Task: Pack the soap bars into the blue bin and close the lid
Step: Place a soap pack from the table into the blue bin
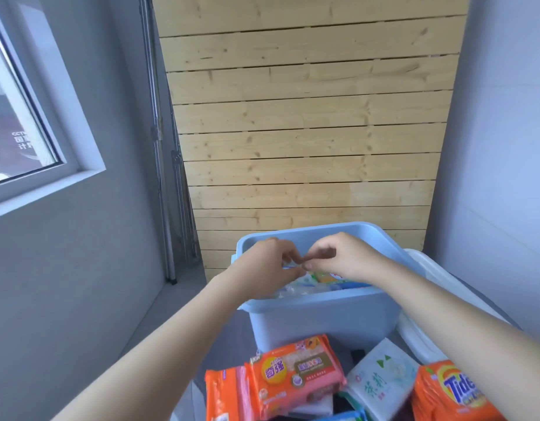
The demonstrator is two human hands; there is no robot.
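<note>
Head view: both your hands are over the open blue bin (320,317), fingertips meeting near its middle. Your left hand (270,262) has its fingers curled, thumb and forefinger pinching at something small and pale; you can't tell just what, likely the edge of a wrapper. Your right hand (338,256) has its fingers curled too, thumb and forefinger tips touching the same spot, so it pinches that same bit. Right below the fingers, packed soap bars (320,282) lie inside the bin, green, yellow and blue wrappers showing. The white lid (426,275) is off, leaning beside the bin, right of your right wrist. Well nearer to you than the fingers, unpacked soap sits on the surface: an orange-pink pack (296,375), a second orange pack (224,396) at its left, a white pack (381,378), an orange Tide pack (454,393) under your right forearm.
</note>
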